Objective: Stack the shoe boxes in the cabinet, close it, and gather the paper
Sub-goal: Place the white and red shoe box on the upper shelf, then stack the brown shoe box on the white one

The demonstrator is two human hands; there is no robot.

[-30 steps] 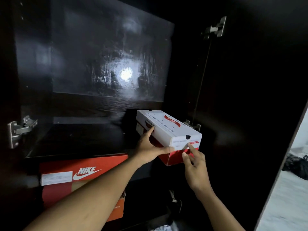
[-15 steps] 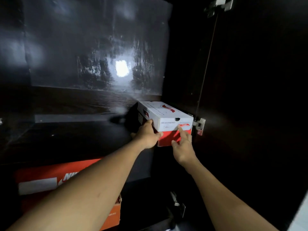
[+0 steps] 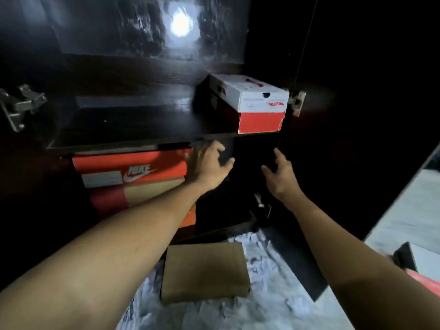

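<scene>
Both arms reach forward into the dark cabinet, forearms bare and nearly straight. The left hand hangs just under the front edge of the shelf, back of the hand up, fingers loosely bent and blurred, thumb pointing right; it holds nothing. The right hand is near it at about the same height, fingers spread and relaxed, forefinger raised, also holding nothing. Above them, the white-and-red shoe box sits on the shelf at its right end, its short end facing out, just beside a metal hinge. Under the shelf to the left stands an orange Nike box, partly behind the left forearm. On the floor below, a plain brown box lies flat on crumpled white paper.
</scene>
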